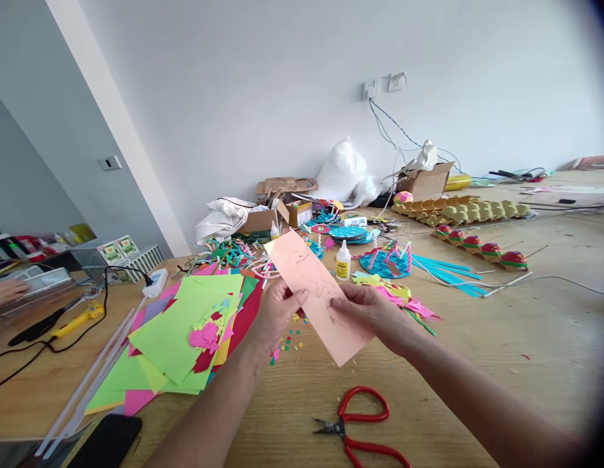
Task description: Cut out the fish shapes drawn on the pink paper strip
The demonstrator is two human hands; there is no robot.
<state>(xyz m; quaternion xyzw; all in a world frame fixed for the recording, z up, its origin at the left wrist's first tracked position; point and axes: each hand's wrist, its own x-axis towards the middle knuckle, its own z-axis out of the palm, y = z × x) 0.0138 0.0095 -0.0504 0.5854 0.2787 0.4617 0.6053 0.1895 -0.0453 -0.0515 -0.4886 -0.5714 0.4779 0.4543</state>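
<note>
A strip of light pink paper with fish-like outlines drawn on it is held up above the wooden table. My left hand pinches its left edge between thumb and fingers. On the other edge, my right hand grips the paper, its thumb resting on the lower drawing. Red-handled scissors lie on the table below the paper, blades pointing left. Behind the paper stands a small glue bottle with a yellow label. Small coloured paper dots are scattered beneath my hands.
Coloured paper sheets with pink cut-outs lie left. A black phone, glue sticks and a yellow glue gun are nearby. Egg cartons and blue strips lie right. Another person's hand shows at far left.
</note>
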